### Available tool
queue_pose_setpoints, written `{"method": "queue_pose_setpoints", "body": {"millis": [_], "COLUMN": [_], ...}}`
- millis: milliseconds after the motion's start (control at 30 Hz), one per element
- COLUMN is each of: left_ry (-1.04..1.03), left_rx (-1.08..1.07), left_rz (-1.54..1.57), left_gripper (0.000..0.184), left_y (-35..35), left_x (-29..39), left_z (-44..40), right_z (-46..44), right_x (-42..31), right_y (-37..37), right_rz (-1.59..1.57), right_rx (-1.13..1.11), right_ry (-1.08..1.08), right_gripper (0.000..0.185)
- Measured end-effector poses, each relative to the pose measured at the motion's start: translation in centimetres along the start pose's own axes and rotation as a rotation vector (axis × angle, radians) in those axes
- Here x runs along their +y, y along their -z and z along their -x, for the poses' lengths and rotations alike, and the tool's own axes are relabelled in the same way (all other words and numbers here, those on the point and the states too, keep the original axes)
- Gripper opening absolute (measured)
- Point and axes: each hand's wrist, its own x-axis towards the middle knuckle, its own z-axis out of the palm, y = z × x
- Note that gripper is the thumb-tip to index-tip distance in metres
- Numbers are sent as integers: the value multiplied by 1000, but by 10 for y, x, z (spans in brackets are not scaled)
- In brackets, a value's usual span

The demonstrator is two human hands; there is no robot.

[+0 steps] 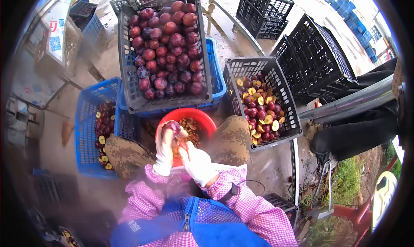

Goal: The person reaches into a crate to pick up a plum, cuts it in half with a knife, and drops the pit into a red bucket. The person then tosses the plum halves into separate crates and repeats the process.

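Observation:
My left hand (163,151), in a whitish glove, is closed around a dark red plum (173,127) above the red bucket (208,125). Close beside it, my right hand (197,164), gloved too, has its fingers pressed together. Something small and reddish shows at the right fingertips, too unclear to name. Inside the bucket lie many small brown-orange pieces that look like plum pits (192,137). The bucket stands between my knees, directly under both hands.
Whole plums fill a grey crate (208,85) resting on a blue crate (219,70). Cut plums lie in a black crate (258,62) at right and a blue basket (82,130) at left. Stacked black crates (319,57) stand farther right, near another person's dark-trousered leg (353,135).

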Motion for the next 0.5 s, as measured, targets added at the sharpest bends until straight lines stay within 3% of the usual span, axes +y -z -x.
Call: {"method": "queue_pose_setpoints", "body": {"millis": [33,133,200,233,333,500], "left_ry": [129,151,-286,-285,-92,11], "left_rx": [-75,-109,12,12,-83,-93], "left_rz": [294,303,-340,-341,166,214], "left_gripper": [41,43,47,47,50,55], "left_y": [2,1,-12,-11,-7,-3], "left_x": [-5,-6,9,8,1,-3], "left_z": [1,-4,-1,0,-3,-2], "right_z": [-1,-3,-1,0,-4,6], "right_x": [0,1,0,0,3,15], "right_y": [-1,2,1,-2,-5,-1], "right_rz": [71,20,-22,10,45,52], "right_rx": [26,41,45,62,93,96], "right_ry": [14,5,-7,8,41,49], "right_gripper": [32,32,31,30,29,27]}}
